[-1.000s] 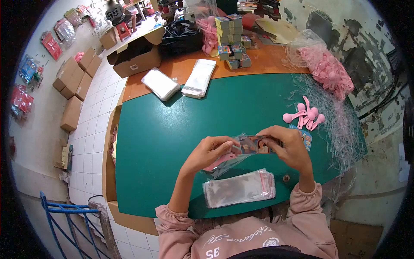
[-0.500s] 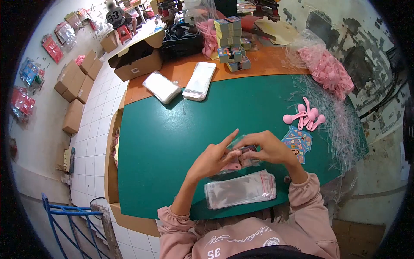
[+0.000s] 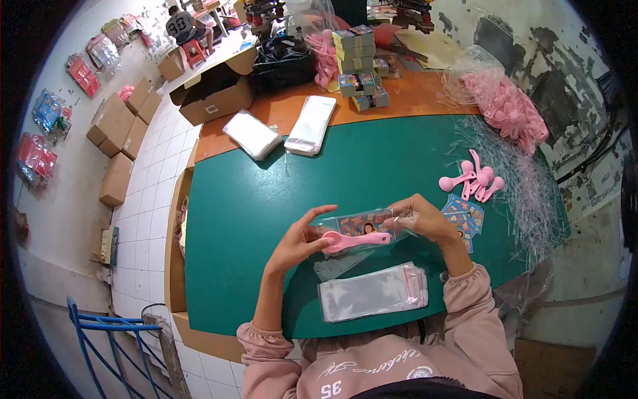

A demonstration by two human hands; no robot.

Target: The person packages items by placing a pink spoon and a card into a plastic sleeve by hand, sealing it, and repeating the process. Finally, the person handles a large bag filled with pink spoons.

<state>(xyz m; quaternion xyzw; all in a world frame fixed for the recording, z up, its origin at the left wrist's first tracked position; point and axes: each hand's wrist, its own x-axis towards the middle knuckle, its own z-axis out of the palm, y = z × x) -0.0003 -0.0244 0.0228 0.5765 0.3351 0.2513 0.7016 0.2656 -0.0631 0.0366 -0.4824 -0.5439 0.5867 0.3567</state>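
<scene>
A clear plastic bag with a pink spoon (image 3: pixel 359 241) and a printed card (image 3: pixel 369 224) is stretched between my hands. My left hand (image 3: pixel 300 241) grips its left end, thumb by the spoon's bowl. The bag's right end is pinched in my right hand (image 3: pixel 419 219). Below them lies a stack of clear bags (image 3: pixel 365 292). Several loose pink spoons (image 3: pixel 480 178) and fanned blue cards (image 3: pixel 465 216) rest right of my right hand.
Two stacks of bags (image 3: pixel 252 135) (image 3: pixel 310 125) lie at the green table's (image 3: pixel 226 219) far side. Behind are an open cardboard box (image 3: pixel 216 100), bundled cards (image 3: pixel 355 50) and bagged pink spoons (image 3: pixel 508 110). Plastic strands (image 3: pixel 525 199) trail down the right edge. A person (image 3: pixel 183 28) sits far back.
My hands have moved apart, with the left hand shifting left. The bag is now stretched out, and the spoon and card in it show plainly.
</scene>
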